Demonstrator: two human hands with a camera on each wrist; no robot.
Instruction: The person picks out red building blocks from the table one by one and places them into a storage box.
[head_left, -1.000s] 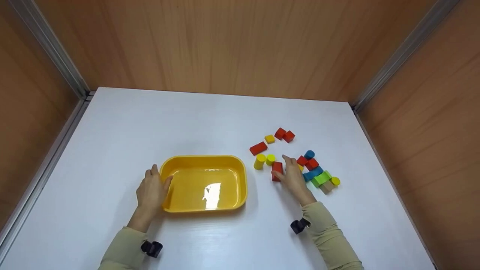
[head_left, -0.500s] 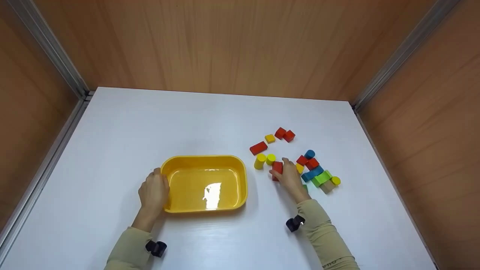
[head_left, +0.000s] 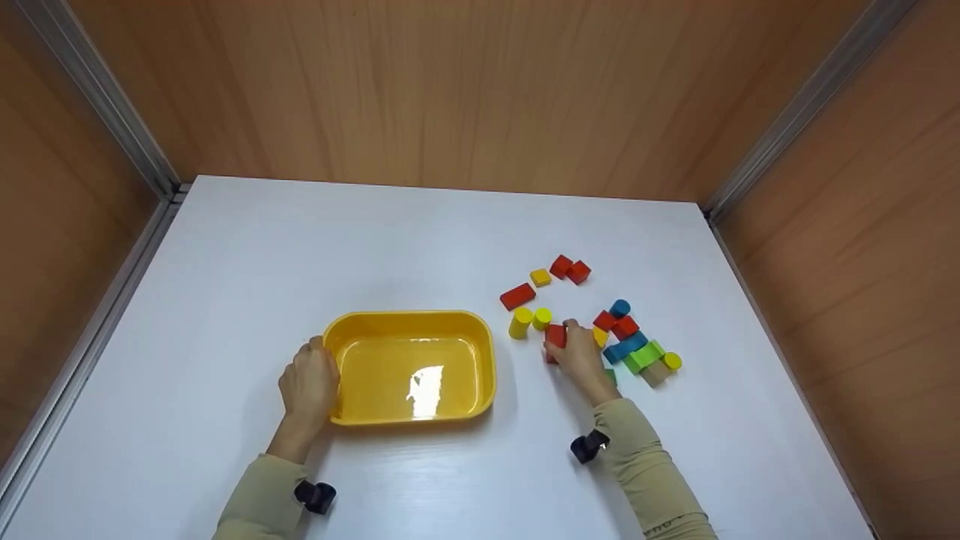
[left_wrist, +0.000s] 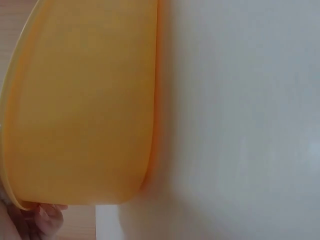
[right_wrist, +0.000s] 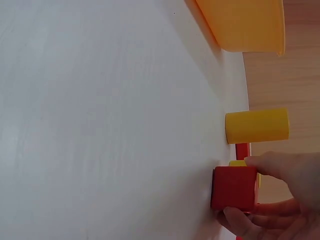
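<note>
Now, on the white table we see the yellow tray, gripped at one end by the left hand, straighter-fingered a second ago. The right hand, then spread, pinches a red block near two yellow cylinders; the lettering on the right sleeve looks too small to read.

Left grip and right grip curl, forearms angled inward

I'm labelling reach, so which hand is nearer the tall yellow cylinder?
Right. The right hand holds a red block a little to the right of the tall yellow cylinder; the left hand is across the yellow tray, gripping its left end.
</note>
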